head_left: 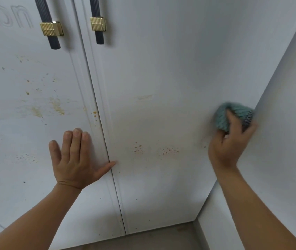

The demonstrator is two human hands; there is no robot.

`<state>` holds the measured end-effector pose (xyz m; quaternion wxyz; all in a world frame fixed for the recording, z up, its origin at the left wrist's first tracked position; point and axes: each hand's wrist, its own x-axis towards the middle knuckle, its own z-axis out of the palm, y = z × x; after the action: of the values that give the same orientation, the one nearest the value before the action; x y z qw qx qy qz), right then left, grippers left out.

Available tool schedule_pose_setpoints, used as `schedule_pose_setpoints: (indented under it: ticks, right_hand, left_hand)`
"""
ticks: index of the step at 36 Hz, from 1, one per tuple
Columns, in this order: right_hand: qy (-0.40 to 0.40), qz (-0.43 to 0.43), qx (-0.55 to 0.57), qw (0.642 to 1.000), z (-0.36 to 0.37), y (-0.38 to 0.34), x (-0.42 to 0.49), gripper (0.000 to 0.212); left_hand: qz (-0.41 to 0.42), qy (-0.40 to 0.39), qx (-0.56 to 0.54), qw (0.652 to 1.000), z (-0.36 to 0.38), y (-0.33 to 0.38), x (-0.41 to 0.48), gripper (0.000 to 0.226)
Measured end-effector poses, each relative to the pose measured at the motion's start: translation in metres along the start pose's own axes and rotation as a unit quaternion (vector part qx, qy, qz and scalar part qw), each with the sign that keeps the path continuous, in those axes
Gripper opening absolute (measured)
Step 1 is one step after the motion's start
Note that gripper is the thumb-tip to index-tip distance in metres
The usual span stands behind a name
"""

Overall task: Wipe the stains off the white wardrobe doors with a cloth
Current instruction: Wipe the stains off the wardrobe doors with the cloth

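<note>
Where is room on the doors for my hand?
Free: the right door between its handle and the cloth; also low down under the red specks. Crowded: the seam by the left hand, and the corner by the right hand.

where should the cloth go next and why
Probably slide the cloth, gripped in the right hand, down and left onto the reddish specks on the right door. They look like the nearest stains to it, and the left hand lies flat on the left door, likely bracing it.
</note>
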<state>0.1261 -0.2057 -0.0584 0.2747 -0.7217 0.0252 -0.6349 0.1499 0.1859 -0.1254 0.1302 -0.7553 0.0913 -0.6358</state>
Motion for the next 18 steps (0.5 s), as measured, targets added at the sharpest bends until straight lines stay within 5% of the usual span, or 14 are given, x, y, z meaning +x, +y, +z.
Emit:
schedule_pose_setpoints:
  ticks: [4,9,14,18]
  right_hand:
    - [-0.073,-0.098,0.006,0.992,-0.002,0.002,-0.029,0.032]
    - [-0.021,0.034,-0.006,0.999,0.001,-0.002,-0.029,0.038]
    - [-0.121,-0.134,0.024,0.983,0.003,-0.007,-0.047,0.030]
    - [-0.081,-0.035,0.001,0.996,-0.002,-0.002,-0.046,0.036]
  left_hand:
    - [-0.006,-0.002,0.002,1.000,-0.001,0.001,0.002,0.126]
    - [-0.002,0.000,-0.003,1.000,0.000,0.000,-0.001,0.131]
    - [-0.005,0.001,0.000,1.000,0.000,0.000,-0.001,0.133]
    - [-0.005,-0.004,0.004,1.000,0.000,0.000,-0.001,0.131]
